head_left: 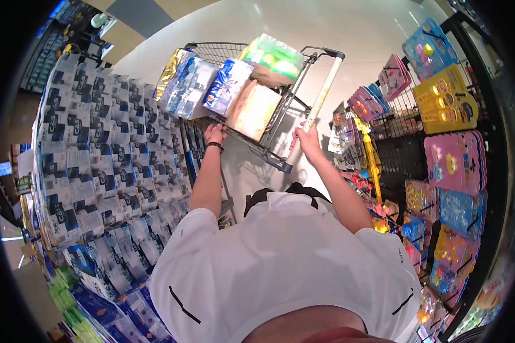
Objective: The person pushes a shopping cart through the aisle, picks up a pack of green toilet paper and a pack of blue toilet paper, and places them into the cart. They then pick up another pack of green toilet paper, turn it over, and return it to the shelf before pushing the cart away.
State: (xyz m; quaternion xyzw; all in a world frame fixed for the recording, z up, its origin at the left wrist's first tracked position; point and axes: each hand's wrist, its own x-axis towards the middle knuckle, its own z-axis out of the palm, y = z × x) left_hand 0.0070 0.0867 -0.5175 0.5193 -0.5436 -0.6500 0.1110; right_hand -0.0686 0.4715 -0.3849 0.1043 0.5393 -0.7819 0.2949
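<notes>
Head view showed my right hand [308, 140] closed round the cart handle [325, 88], fingers curled. Left hand [215, 134] was at the cart [295, 88]'s near side, fingers partly bent; couldn't tell if it gripped. Cart stood ahead on the floor [360, 34], loaded with wrapped packs [228, 86], between stacked packages [106, 143] left and a hanging-goods rack [403, 146] right.

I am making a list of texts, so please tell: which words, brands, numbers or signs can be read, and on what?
"C&S": on the stacked packs at the left.
Too small or blurred to read: print on the packages in the cart, the hanging cards at the right, the shirt.
</notes>
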